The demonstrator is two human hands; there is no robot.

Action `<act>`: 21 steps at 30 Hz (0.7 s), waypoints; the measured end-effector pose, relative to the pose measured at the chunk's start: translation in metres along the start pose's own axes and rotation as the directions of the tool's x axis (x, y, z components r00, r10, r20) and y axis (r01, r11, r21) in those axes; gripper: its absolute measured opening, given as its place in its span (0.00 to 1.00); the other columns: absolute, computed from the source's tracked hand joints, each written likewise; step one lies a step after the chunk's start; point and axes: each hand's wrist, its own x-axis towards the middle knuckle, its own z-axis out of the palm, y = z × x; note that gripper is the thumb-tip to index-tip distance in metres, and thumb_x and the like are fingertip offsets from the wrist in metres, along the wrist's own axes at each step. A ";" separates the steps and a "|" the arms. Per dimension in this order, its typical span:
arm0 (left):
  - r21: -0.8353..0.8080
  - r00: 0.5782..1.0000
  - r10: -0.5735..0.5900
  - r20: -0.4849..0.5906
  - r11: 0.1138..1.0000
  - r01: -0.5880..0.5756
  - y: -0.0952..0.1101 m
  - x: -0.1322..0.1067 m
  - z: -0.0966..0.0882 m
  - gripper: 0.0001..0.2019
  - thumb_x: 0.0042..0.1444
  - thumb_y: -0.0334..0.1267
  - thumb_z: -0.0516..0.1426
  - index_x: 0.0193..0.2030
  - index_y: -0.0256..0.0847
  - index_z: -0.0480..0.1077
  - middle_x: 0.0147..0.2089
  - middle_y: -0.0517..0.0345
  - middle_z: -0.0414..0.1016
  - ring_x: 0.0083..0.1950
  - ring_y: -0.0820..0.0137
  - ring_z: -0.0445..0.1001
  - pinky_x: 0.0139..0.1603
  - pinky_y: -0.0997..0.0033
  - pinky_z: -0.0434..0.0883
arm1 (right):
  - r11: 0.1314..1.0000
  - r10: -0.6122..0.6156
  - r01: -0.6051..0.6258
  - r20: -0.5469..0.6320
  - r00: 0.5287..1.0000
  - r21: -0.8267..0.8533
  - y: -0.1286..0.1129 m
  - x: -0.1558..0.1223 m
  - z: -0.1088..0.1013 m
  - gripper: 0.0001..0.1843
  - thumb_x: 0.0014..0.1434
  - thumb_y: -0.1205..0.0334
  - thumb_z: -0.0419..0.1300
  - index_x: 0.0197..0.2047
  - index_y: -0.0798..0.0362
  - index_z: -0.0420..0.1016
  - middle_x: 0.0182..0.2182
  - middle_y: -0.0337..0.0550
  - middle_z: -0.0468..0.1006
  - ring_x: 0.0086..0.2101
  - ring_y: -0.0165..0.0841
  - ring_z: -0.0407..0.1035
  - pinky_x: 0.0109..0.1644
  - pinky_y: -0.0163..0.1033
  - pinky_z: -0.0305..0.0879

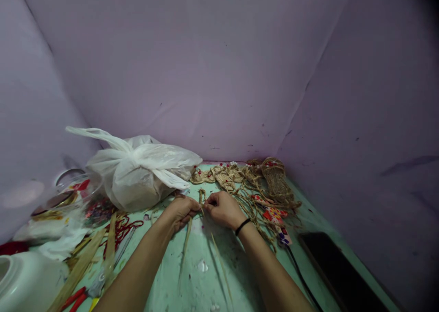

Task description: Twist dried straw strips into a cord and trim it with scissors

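Note:
Close together over the green table, both hands pinch a small piece of jute cord (pixel 201 195). My left hand (pixel 181 211) is closed, thumb and fingers pressed on the cord from the left. From the other side my right hand (pixel 224 207), with a black band at the wrist, grips the cord between thumb and forefinger. A short loop of it stands up beyond the fingertips. Two loose ends trail toward me, the left strand (pixel 185 248) and the right strand (pixel 221 261). The exact knot or crossing between the fingertips is too small to make out.
A knotted white plastic bag (pixel 137 174) stands back left. Braided jute pieces (pixel 224 174) with red beads and a jute bundle (pixel 276 179) lie at the back. Red-handled pliers (pixel 85 293), red cord (pixel 121 229) and a white jar (pixel 37 275) are left; a black phone (pixel 336 266) is right.

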 end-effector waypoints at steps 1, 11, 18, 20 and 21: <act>-0.001 1.000 -0.004 -0.004 1.000 0.004 0.000 0.000 0.000 0.11 0.38 0.33 0.51 0.14 0.40 0.50 0.09 0.71 0.45 0.08 0.84 0.40 0.11 0.79 0.36 | 1.000 -0.004 0.004 0.007 1.000 0.011 0.001 0.001 0.001 0.12 0.46 0.60 0.53 0.29 0.52 0.77 0.22 0.41 0.76 0.23 0.28 0.63 0.23 0.31 0.48; -0.020 0.998 -0.004 -0.057 1.000 0.003 0.001 0.000 0.004 0.07 0.33 0.31 0.50 0.13 0.39 0.53 0.08 0.71 0.44 0.09 0.85 0.39 0.12 0.80 0.36 | 0.998 0.064 -0.064 0.023 0.998 -0.012 -0.007 -0.002 -0.001 0.12 0.46 0.60 0.54 0.29 0.51 0.78 0.23 0.42 0.77 0.24 0.29 0.65 0.24 0.32 0.49; -0.034 0.995 0.026 -0.093 0.999 -0.029 0.000 -0.002 0.007 0.06 0.30 0.28 0.47 0.10 0.38 0.51 0.07 0.69 0.45 0.09 0.85 0.40 0.12 0.80 0.37 | 0.995 0.100 -0.100 0.035 0.994 0.012 -0.019 -0.004 0.001 0.13 0.46 0.61 0.53 0.23 0.54 0.78 0.20 0.44 0.74 0.20 0.28 0.61 0.22 0.33 0.45; -0.042 0.995 0.033 -0.094 0.998 -0.038 -0.001 0.000 0.007 0.05 0.30 0.28 0.47 0.10 0.38 0.53 0.07 0.69 0.46 0.10 0.84 0.41 0.12 0.80 0.38 | 0.985 0.119 -0.129 0.091 0.989 0.113 -0.015 -0.002 0.003 0.14 0.48 0.60 0.52 0.22 0.55 0.77 0.19 0.43 0.73 0.19 0.27 0.60 0.21 0.32 0.46; -0.046 0.995 0.037 -0.093 0.998 -0.041 -0.001 0.001 0.007 0.05 0.30 0.29 0.48 0.11 0.38 0.53 0.07 0.69 0.47 0.10 0.84 0.41 0.12 0.80 0.38 | 0.973 0.132 -0.150 0.112 0.985 0.175 -0.012 0.000 0.005 0.15 0.49 0.60 0.51 0.22 0.56 0.76 0.18 0.42 0.72 0.19 0.27 0.60 0.21 0.32 0.47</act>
